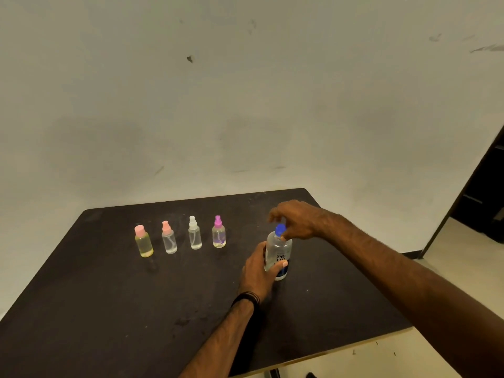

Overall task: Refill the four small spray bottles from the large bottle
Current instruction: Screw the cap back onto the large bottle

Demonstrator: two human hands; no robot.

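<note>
While four small spray bottles stand upright in a row on the dark table (109,309), yellow-filled (144,242), peach-cap (169,238), white-cap (194,233), magenta-cap (218,232), the left hand (257,271) wraps the large bottle (278,253) to their right, w/ right hand (296,221) pinching its blue cap (280,230).
</note>
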